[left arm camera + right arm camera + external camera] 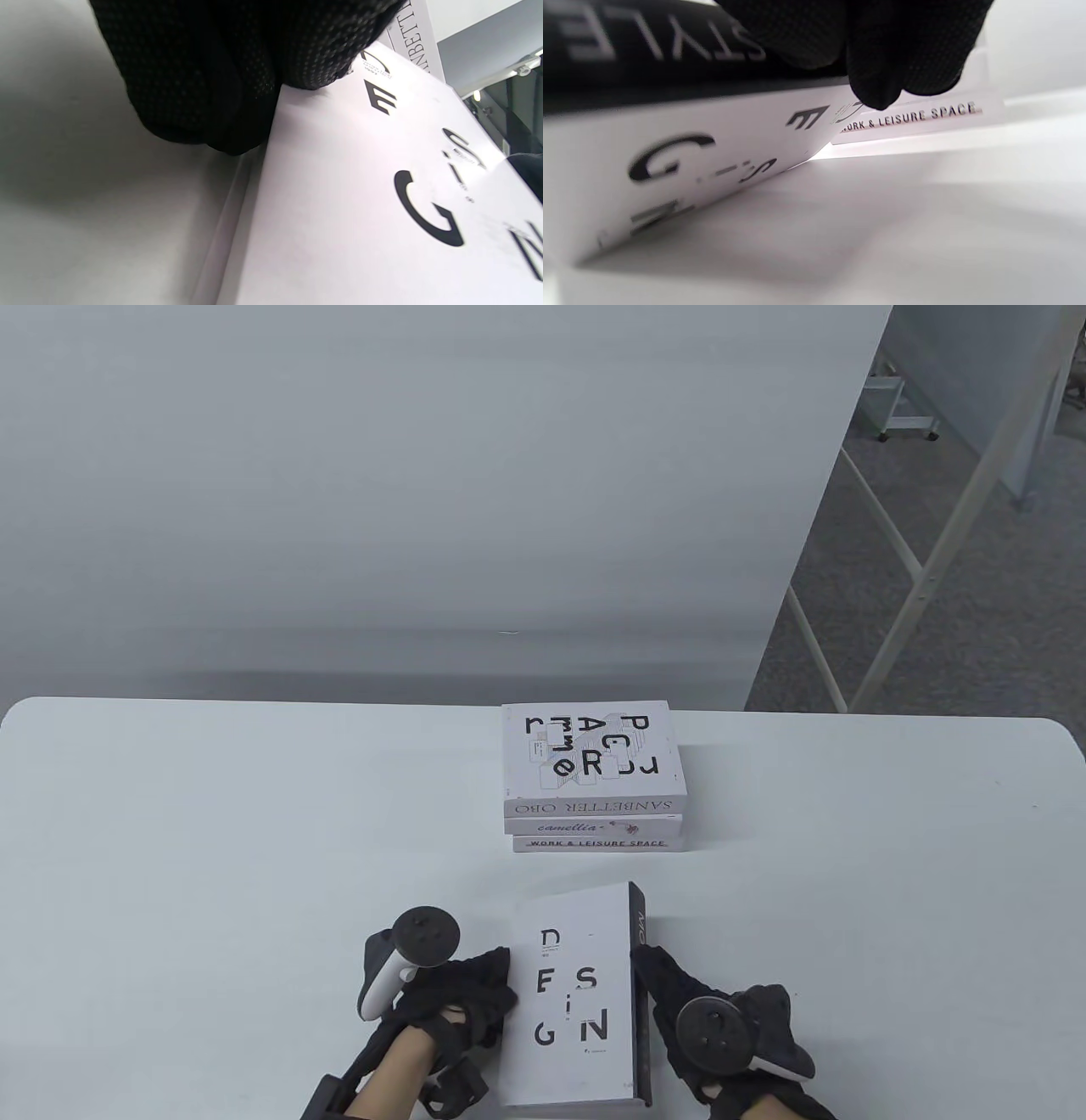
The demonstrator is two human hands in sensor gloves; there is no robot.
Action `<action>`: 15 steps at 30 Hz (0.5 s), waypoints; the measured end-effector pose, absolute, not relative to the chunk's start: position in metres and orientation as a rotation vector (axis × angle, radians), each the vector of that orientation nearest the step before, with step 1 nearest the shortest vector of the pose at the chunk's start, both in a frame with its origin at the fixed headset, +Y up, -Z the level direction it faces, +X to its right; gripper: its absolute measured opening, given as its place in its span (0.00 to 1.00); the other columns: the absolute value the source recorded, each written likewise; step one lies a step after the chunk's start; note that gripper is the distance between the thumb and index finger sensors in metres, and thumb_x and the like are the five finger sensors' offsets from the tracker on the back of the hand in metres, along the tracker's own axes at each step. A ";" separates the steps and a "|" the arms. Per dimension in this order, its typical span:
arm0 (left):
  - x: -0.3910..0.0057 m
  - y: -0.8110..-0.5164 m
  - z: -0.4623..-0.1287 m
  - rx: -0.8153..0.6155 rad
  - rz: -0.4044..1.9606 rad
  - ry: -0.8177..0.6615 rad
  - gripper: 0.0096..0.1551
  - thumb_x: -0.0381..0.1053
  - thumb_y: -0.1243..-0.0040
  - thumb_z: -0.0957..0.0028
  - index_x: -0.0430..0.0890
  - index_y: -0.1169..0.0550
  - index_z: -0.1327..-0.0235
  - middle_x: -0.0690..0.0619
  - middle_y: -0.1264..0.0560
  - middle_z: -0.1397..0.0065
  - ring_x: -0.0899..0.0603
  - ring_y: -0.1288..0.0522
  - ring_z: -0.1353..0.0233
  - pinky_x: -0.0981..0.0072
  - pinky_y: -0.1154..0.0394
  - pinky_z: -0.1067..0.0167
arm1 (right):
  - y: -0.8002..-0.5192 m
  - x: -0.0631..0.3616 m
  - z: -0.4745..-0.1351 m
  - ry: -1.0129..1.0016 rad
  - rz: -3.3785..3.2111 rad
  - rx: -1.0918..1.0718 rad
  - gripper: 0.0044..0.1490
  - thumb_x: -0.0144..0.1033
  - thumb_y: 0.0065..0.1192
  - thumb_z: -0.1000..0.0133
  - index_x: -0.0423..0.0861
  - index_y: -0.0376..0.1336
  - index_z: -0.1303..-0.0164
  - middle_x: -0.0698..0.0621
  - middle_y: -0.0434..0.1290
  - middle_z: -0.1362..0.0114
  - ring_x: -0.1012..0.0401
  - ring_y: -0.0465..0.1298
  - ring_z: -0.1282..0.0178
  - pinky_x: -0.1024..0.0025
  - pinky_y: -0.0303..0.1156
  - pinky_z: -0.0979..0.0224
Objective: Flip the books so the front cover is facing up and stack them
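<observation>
A white book lettered DESIGN [568, 1001] with a black spine [640, 984] is at the table's front middle, cover up and tilted, with its spine edge raised. My left hand [475, 993] holds its left edge, and its fingers [220, 63] rest on the cover's rim [360, 190]. My right hand [670, 984] grips the spine side, with its fingers [882, 51] over the black spine [628, 51]. A stack of three white books [594, 780] lies behind it, the top one cover up.
The white table [212, 857] has rounded far corners and a grey wall behind it. The stack's lowest spine reads WORK & LEISURE SPACE [916, 114]. A white frame and the floor show beyond the table at the right [891, 585].
</observation>
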State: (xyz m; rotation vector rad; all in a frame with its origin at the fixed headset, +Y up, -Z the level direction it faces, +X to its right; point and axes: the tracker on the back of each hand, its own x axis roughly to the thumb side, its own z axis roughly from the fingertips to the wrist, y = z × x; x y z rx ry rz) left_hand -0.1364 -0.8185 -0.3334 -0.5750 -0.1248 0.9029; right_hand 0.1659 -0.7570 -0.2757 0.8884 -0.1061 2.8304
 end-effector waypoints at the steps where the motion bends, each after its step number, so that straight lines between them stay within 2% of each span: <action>1: -0.138 -0.819 -0.333 -0.576 0.900 -0.119 0.37 0.46 0.39 0.52 0.37 0.35 0.30 0.44 0.24 0.36 0.47 0.12 0.51 0.71 0.12 0.61 | -0.758 0.164 -0.273 -0.160 2.862 0.935 0.42 0.22 0.60 0.44 0.41 0.45 0.23 0.30 0.60 0.24 0.45 0.74 0.29 0.51 0.74 0.32; 5: -0.140 -0.819 -0.333 -0.579 0.894 -0.108 0.36 0.47 0.39 0.52 0.37 0.34 0.30 0.46 0.23 0.37 0.48 0.11 0.52 0.72 0.12 0.61 | -0.760 0.158 -0.266 -0.294 2.919 1.075 0.47 0.27 0.63 0.44 0.42 0.40 0.22 0.30 0.55 0.22 0.43 0.71 0.26 0.48 0.71 0.30; 10: -0.135 -0.818 -0.333 -0.576 0.849 -0.119 0.36 0.48 0.39 0.52 0.37 0.32 0.31 0.48 0.22 0.38 0.49 0.11 0.54 0.73 0.12 0.63 | -0.756 0.152 -0.261 -0.412 2.937 1.129 0.50 0.35 0.65 0.43 0.43 0.38 0.22 0.29 0.50 0.20 0.39 0.67 0.24 0.44 0.67 0.29; 15: -0.128 -0.815 -0.331 -0.572 0.815 -0.154 0.36 0.50 0.38 0.52 0.38 0.32 0.31 0.47 0.22 0.38 0.49 0.11 0.54 0.72 0.12 0.63 | -0.755 0.154 -0.261 -0.431 2.959 1.143 0.54 0.38 0.65 0.43 0.47 0.32 0.22 0.29 0.46 0.19 0.36 0.66 0.24 0.41 0.66 0.28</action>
